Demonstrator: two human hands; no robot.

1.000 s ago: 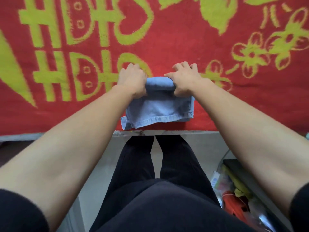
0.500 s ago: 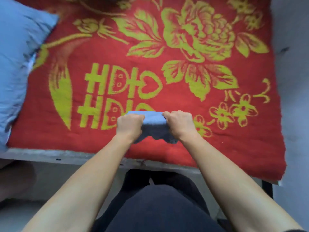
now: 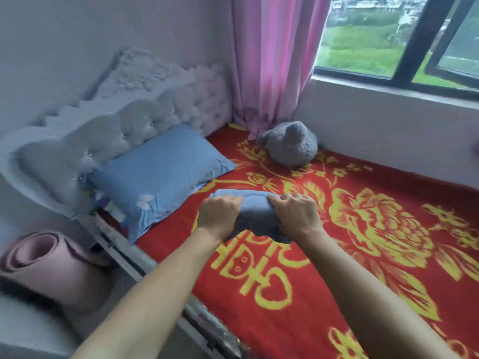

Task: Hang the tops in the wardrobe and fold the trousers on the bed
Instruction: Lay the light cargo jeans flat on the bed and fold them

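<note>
- While both your forearms reach forward side by side over the bed (image 3: 129, 257), your left hand (image 3: 220, 216) is curled round the left end of the folded trousers (image 3: 255, 211), knuckles up and the back of the hand toward you.
- Your right hand (image 3: 295, 216) matches it at the right end, with its fingers bent over the top of the bundle and its thumb hidden by the cloth.
- Both hands are closed in a firm grip on the fabric, and only a short stretch of blue shows between them.
- The trousers make a thick, light-blue bundle lying crosswise between your hands. The top fold is rounded, and a darker loose edge sags below, between your wrists.
- You hold the bundle over the red blanket (image 3: 337, 268) with its yellow flowers and characters. Whether the sagging edge touches the blanket cannot be told.
- A blue pillow (image 3: 160, 174) lies to the left of the bundle, near your left hand, against the padded grey headboard (image 3: 124, 120).
- A grey plush toy (image 3: 290, 145) sits beyond the bundle, well apart from it, in the far corner at the foot of the pink curtain (image 3: 269, 60) and below the window (image 3: 388, 35).
- A rolled pink mat (image 3: 44, 260) lies off the bed at the lower left, beside your left forearm.
</note>
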